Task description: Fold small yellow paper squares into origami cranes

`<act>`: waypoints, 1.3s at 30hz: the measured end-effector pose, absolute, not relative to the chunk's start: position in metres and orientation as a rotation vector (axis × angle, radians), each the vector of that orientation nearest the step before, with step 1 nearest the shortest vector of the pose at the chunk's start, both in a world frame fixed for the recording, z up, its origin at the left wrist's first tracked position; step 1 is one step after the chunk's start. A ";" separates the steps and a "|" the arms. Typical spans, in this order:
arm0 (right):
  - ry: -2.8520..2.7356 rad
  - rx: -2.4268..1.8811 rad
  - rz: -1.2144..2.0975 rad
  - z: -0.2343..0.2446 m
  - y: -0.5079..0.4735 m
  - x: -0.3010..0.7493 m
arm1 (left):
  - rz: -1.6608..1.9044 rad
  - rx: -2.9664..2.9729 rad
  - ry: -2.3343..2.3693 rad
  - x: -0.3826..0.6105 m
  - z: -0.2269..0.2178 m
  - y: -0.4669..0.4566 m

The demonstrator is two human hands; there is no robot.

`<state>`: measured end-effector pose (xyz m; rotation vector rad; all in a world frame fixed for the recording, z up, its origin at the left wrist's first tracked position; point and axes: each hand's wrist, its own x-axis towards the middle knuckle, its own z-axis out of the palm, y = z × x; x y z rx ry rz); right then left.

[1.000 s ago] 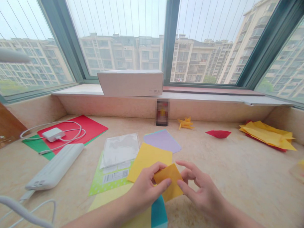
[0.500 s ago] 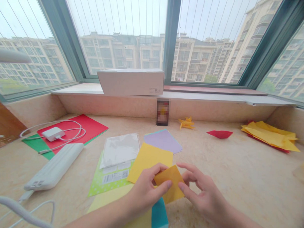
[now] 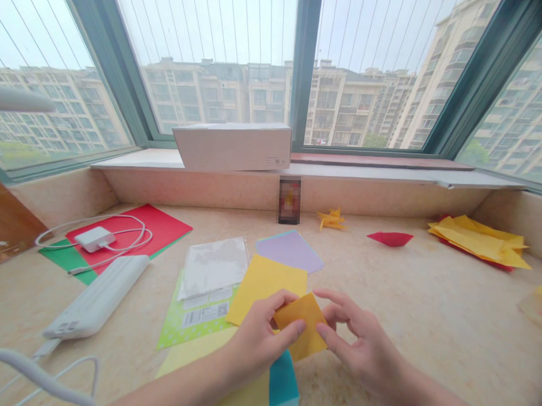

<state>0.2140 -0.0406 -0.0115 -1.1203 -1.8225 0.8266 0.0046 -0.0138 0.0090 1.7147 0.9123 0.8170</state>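
Observation:
A small folded piece of yellow paper (image 3: 308, 331) is held up between both hands, above the stone counter. My left hand (image 3: 271, 324) grips its left side, thumb lying across the front. At its right edge my right hand (image 3: 353, 333) pinches it between thumb and fingers. Just behind the hands lies a flat yellow sheet (image 3: 272, 280). Beneath my left wrist are a pale yellow sheet (image 3: 194, 357) and a teal stack of paper (image 3: 285, 384); my forearm hides part of them.
A phone (image 3: 289, 200) leans on the back wall, near a yellow folded paper figure (image 3: 331, 219) and a red folded paper (image 3: 390, 238). More yellow paper (image 3: 478, 238) lies far right. At left are a power strip (image 3: 99, 297), a charger (image 3: 94, 239) and red paper (image 3: 163, 223).

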 end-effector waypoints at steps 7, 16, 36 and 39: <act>-1.825 -1.100 0.807 -0.010 -0.040 0.213 | 0.813 1.696 0.911 0.005 0.008 -0.014; -1.832 -1.109 0.777 -0.010 -0.040 0.213 | 0.818 1.684 0.907 0.005 0.007 -0.013; -1.826 -1.111 0.846 -0.010 -0.041 0.214 | 0.816 1.700 0.912 0.004 0.010 -0.014; -1.831 -1.102 0.822 -0.010 -0.041 0.213 | 0.814 1.700 0.911 0.005 0.011 -0.014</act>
